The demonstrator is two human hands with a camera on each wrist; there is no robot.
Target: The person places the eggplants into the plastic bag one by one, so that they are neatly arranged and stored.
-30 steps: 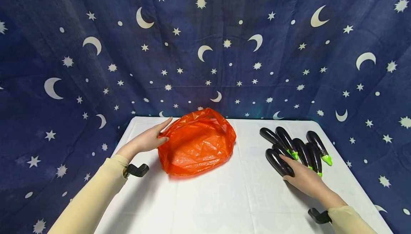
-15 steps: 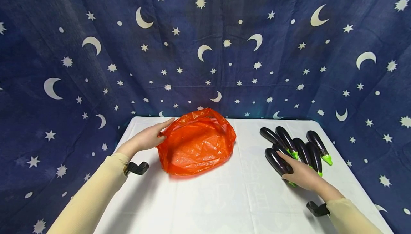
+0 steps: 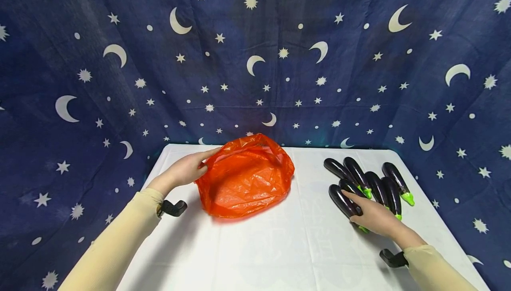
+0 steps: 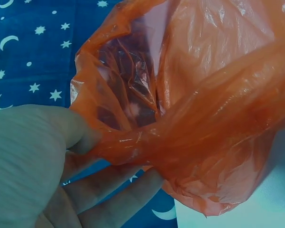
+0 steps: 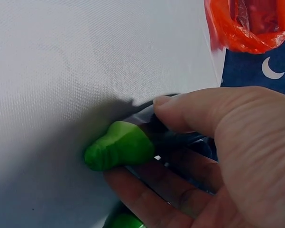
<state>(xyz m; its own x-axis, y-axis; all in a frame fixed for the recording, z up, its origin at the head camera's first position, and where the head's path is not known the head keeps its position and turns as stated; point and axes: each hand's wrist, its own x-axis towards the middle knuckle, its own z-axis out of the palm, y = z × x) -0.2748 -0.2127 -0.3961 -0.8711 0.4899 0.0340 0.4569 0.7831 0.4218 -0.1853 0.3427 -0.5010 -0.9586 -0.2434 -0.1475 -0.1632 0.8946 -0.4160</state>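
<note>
A red-orange plastic bag [image 3: 249,184] stands with its mouth spread wide at the middle of the table. My left hand [image 3: 181,171] holds the bag's left rim; in the left wrist view the thumb and index finger pinch the thin film [image 4: 128,145], the other fingers lying beneath. On the right, my right hand [image 3: 375,218] grips a glossy dark eggplant [image 3: 341,200] near its stem end. The right wrist view shows its green cap [image 5: 121,147] between thumb and fingers. Several more eggplants [image 3: 393,178] lie beside it, some partly hidden by one another.
Everything sits on a table with a white cover [image 3: 271,255]. Behind and on both sides hangs a dark blue cloth [image 3: 223,69] printed with moons and stars. Each wrist wears a black camera mount [image 3: 173,208].
My right hand has shifted slightly left and the held eggplant slightly with it, its green cap coming into view. The left fingers have slid a little further onto the bag's rim.
</note>
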